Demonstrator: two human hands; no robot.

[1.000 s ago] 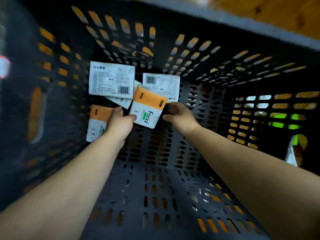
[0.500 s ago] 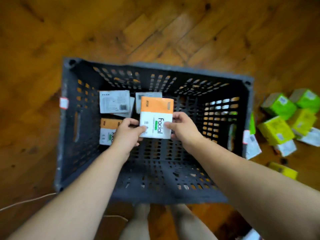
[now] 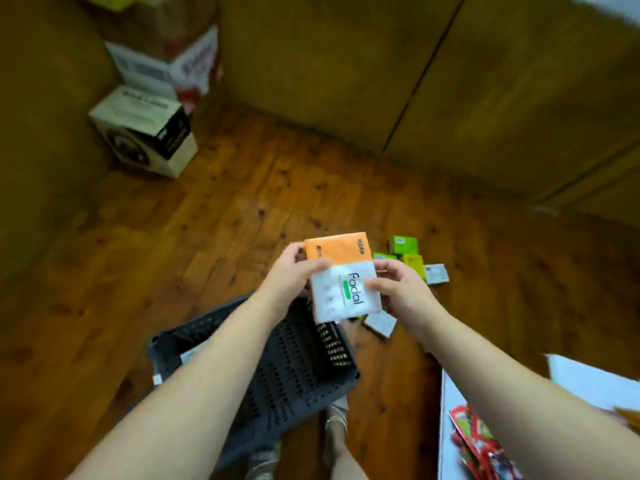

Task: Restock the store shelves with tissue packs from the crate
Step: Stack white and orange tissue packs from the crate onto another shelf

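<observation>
Up left, a b/w box (image 3: 142,129) sits on the wood floor (image 3: 138,271); nearer, the dark crate (image 3: 298,368) stands on it too. Left hand (image 3: 294,275) grips the orange-white tissue pack (image 3: 341,285) by its left edge & right hand (image 3: 398,289) pinches its right side, thumb on the front, pack held in mid-air past the crate. Green packs (image 3: 403,244) lie on the floor at right.

Readable: "Facial", black print running lengthwise on the white face of the tissue pack (image 3: 332,303), which you grip between your left hand (image 3: 294,275) and right hand (image 3: 401,292). Small print on its orange band (image 3: 341,249), above your fingers: too blurred. Labels on the boxes (image 3: 145,129) beyond your left hand: illegible.
</observation>
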